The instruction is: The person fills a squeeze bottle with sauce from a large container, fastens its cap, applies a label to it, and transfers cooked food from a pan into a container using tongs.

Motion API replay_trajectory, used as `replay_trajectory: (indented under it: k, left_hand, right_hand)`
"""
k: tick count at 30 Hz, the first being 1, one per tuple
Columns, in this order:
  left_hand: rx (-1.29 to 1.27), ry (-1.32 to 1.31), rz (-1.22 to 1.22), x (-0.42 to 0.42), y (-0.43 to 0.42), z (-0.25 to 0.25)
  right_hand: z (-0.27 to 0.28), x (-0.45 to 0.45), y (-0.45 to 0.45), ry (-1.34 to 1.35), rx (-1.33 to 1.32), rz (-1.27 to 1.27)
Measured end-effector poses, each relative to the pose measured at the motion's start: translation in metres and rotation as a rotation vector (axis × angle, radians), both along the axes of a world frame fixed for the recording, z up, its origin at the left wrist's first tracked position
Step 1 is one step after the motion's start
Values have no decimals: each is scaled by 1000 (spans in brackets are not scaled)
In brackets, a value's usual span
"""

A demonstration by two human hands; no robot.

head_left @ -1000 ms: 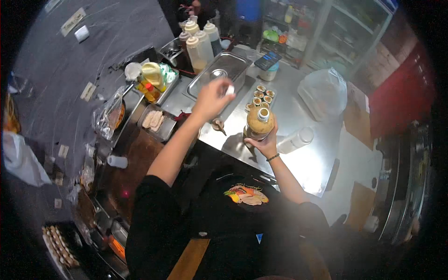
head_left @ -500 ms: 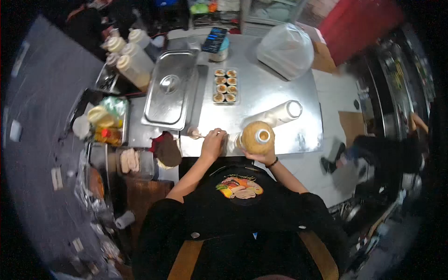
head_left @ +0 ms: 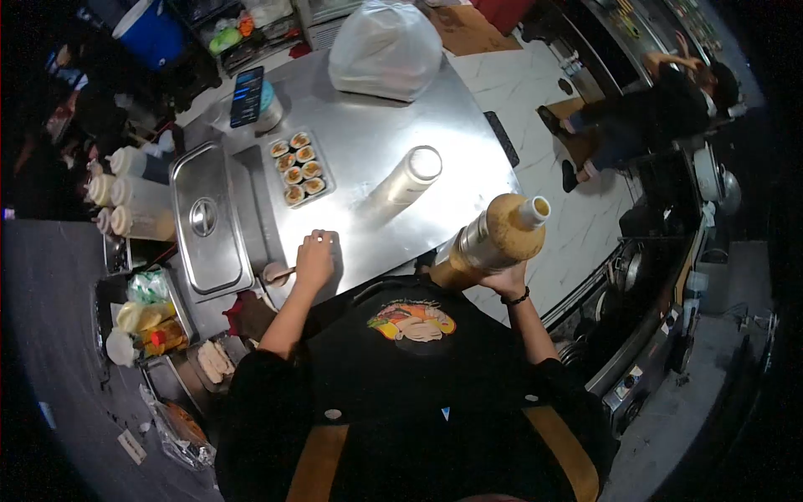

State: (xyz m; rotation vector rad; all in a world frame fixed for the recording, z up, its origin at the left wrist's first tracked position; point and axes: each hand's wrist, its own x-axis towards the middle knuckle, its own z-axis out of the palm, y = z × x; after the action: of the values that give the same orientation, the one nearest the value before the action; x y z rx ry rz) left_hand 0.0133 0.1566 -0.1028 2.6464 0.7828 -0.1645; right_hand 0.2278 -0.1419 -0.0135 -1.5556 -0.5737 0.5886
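Note:
My right hand [head_left: 502,278] is wrapped round a large bottle [head_left: 512,234] of brownish-yellow sauce. The bottle leans to the right beyond the table's edge, its uncapped mouth facing up toward me. On the steel table [head_left: 368,238] rests my left hand [head_left: 315,258], fingers curled in; whatever they may hold is hidden. Beside that wrist lies a small round-bowled spoon [head_left: 274,273], its handle reaching to my forearm. A whitish bottle [head_left: 410,177] stands between my hands, farther back. Behind my left hand sits a clear tray [head_left: 328,177] of sliced sushi rolls [head_left: 298,167].
A lidded steel pan [head_left: 203,219] stands left of the rolls, with several squeeze bottles [head_left: 134,188] past it. A phone [head_left: 247,96] leans on a jar [head_left: 269,109]. At the back is a filled plastic bag [head_left: 386,50]. Another person [head_left: 644,117] is at the right.
The view has turned to the right. My right hand has carried the sauce bottle rightward, off the table's edge, and tilted it. My left hand stays on the table, near the spoon.

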Motion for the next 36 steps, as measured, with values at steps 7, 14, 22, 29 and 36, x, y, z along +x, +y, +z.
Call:
replay_trajectory:
  k: [7, 14, 22, 29, 36]
  left_hand:
    - [46, -176, 136, 40, -31, 42]
    - [-268, -769, 213, 137, -52, 54]
    - [-577, -863, 151, 186, -42, 17]
    - [-519, -899, 43, 175, -61, 121]
    - [-155, -793, -276, 139, -65, 239]
  right_hand:
    - [16, 47, -9, -83, 65, -16]
    - [12, 98, -5, 69, 186, 142]
    - [8, 144, -1, 129, 284, 227]
    - [78, 145, 9, -761, 331, 147]
    - [115, 161, 3, -1130, 105, 149]
